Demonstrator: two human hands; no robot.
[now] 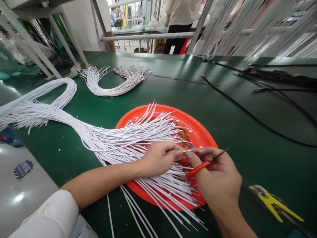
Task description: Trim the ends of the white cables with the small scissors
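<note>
My left hand [160,157] is closed in a pinch on the end of a white wire [187,151] above a red tray. The fingertips of my right hand [218,172] meet the same wire end from the other side. Tucked across that hand is a red-handled tool [199,169] with a thin dark pointed tip; its exact kind is partly hidden by the fingers. Under both hands a thick bundle of white wires [119,137] fans out over the red tray [201,127], with bare-looking tips toward the right. Small silvery scraps [129,123] lie in the tray.
On the green table [173,89] a curved white wire bundle [111,89] lies behind the tray, another bundle [59,89] at left. Black cables [247,115] run along the right. Yellow-handled cutters [274,201] lie front right. A person [182,19] stands beyond the metal rail.
</note>
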